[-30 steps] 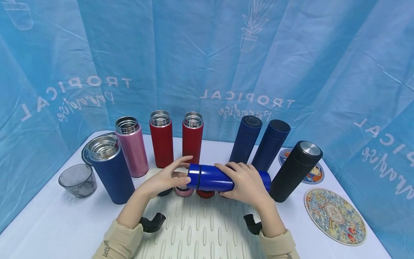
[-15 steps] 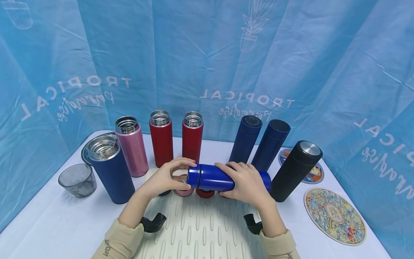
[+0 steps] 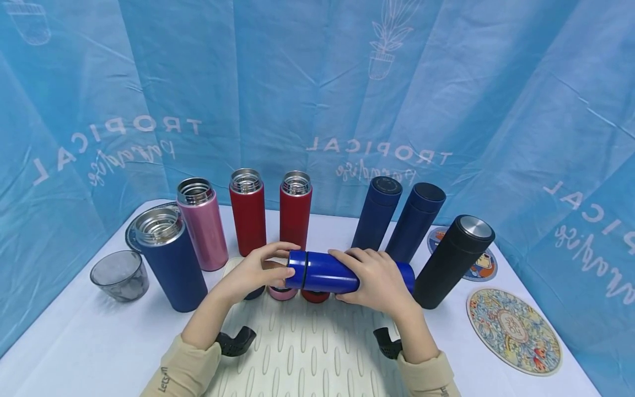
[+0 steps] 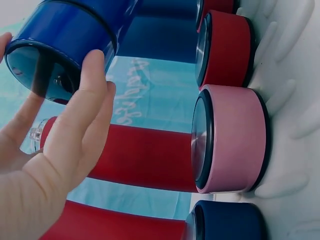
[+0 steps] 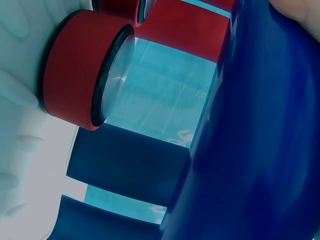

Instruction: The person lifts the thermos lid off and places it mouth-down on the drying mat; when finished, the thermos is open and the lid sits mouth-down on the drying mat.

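Observation:
A glossy blue thermos (image 3: 324,273) lies sideways in the air above the cream mat (image 3: 307,342). My right hand (image 3: 379,278) wraps round its body from above. At its left end, my left hand (image 3: 250,275) holds the lid (image 3: 297,267) between thumb and fingers. In the left wrist view one finger lies across the shiny end of that blue lid (image 4: 60,30). The thermos body (image 5: 255,140) fills the right side of the right wrist view. Just below it, loose pink (image 4: 237,140), red (image 4: 227,50) and navy (image 4: 230,220) lids sit on the mat.
Lidless navy (image 3: 171,270), pink (image 3: 205,237) and red (image 3: 248,220) thermoses stand left and back. Capped navy thermoses (image 3: 374,220) and a black one (image 3: 448,264) stand right. A grey glass bowl (image 3: 121,278) sits far left; a patterned round mat (image 3: 513,331) lies right.
A second ago my left fingers were spread around the lid; they closed onto it, and the thumb has since shifted up its edge. My right hand and the thermos have barely moved.

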### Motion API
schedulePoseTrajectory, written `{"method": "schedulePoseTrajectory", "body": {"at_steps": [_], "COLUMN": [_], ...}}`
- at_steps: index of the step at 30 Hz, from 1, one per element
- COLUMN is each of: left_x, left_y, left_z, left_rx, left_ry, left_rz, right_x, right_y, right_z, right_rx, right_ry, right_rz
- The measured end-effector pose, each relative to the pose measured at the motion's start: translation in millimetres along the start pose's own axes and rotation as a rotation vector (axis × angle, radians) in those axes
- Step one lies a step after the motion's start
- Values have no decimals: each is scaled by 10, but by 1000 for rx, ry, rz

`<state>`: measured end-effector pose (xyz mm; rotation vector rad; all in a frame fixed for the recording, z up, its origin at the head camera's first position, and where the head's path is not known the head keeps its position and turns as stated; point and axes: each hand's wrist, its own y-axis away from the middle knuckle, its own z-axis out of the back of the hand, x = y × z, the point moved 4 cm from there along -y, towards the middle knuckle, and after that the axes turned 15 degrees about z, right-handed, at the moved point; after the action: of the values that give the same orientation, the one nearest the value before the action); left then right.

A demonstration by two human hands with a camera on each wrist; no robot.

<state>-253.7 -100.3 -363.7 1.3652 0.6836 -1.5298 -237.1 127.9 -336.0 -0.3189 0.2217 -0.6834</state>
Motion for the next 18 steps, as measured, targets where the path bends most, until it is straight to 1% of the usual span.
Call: {"method": "schedulePoseTrajectory", "body": {"at_steps": [4,6,8,9,10,12,14,16,18], "left_x": [9,15,17,19,18,11,-5,-25,-45], "left_y": [-3,-2,-1,0,0,3,9,12,19], "left_z": [-16,-21,-22,-22,-17,-5,9,18,21], "left_rx": [-16,-23,-12,3,11,29,42,43,47], "left_ry": [38,39,30,24,13,-1,-8,-13,-8], "left_rz": [84,119,130,125,113,66,-2,-81,-139], "right_x": [-1,0,1,-1,-3,-8,-14,-16,-17], "right_y": [0,-2,-4,-2,-2,1,4,4,4], "right_z": [-4,-4,-3,-6,-9,-17,-23,-23,-17], "right_rx": [-7,-11,-16,-16,-16,-14,-11,-6,-5], "right_ry": [-4,-4,-4,0,3,4,1,-7,-17], "right_rz": [0,3,5,6,5,1,-6,-11,-16]}}
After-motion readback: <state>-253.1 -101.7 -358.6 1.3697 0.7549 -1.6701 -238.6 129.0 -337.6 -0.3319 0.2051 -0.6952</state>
